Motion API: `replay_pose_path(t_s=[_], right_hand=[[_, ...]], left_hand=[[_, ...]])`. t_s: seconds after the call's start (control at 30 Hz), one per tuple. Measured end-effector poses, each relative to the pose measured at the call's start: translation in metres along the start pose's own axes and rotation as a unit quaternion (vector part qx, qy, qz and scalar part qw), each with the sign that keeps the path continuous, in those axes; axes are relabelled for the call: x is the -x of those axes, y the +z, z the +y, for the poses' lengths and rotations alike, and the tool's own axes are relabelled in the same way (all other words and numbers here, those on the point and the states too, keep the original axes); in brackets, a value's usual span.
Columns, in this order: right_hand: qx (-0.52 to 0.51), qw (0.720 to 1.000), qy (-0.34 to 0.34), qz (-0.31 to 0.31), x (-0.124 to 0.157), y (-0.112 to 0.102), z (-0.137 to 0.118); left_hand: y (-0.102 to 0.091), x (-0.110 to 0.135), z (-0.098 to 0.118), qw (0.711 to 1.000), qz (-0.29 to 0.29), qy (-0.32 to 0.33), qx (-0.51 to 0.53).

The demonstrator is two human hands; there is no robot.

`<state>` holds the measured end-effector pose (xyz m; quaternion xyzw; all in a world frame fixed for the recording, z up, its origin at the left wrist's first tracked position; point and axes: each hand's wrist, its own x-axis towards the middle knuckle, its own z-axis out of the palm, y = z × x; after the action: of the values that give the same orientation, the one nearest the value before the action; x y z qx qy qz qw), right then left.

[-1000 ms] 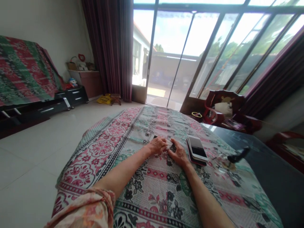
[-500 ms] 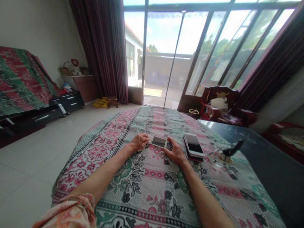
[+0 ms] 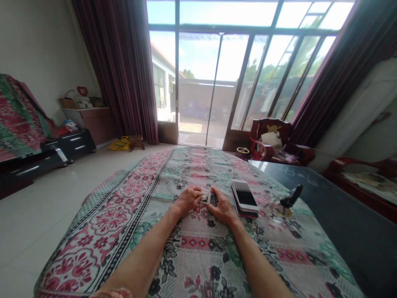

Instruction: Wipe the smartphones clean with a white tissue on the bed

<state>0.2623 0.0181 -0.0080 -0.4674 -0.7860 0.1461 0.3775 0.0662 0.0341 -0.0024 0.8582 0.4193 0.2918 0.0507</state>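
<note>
A white-framed smartphone (image 3: 209,197) lies between my hands, low over the patterned tablecloth (image 3: 198,244). My right hand (image 3: 222,207) grips its right end between thumb and fingers. My left hand (image 3: 187,199) is closed over the phone's left part and hides most of its dark screen. Pressed under its fingertips is a small white piece (image 3: 203,193) that looks like a tissue. Just right of my right hand, another white phone (image 3: 245,196) rests face up on a dark, flat item with a reddish edge.
A clear glass dish (image 3: 274,213) with a black handle-like object (image 3: 291,197) stands at the right. Beyond it lies a dark tabletop (image 3: 328,207). A red-brown wooden chair (image 3: 260,138) stands behind, near the glass door. A yellow bag (image 3: 120,144) sits on the floor, far left.
My left hand has slid right across the phone and now covers most of its screen. My right hand keeps its hold on the right end. The head view has shifted.
</note>
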Motion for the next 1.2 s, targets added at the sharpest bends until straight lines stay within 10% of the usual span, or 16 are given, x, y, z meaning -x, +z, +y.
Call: replay_pose_path(t_s=[0.3, 0.73, 1.2], right_hand=[[-0.017, 1.000, 0.017, 0.000, 0.000, -0.003, -0.003], [-0.004, 1.000, 0.009, -0.003, -0.001, 0.000, 0.003], [-0.015, 1.000, 0.018, -0.008, -0.002, -0.003, -0.001]], left_hand=[[-0.022, 0.016, -0.031, 0.992, 0.053, -0.111, 0.008], [0.005, -0.006, 0.021, 0.999, -0.032, 0.000, -0.021], [-0.018, 0.009, -0.030, 0.984, 0.043, -0.164, -0.052]])
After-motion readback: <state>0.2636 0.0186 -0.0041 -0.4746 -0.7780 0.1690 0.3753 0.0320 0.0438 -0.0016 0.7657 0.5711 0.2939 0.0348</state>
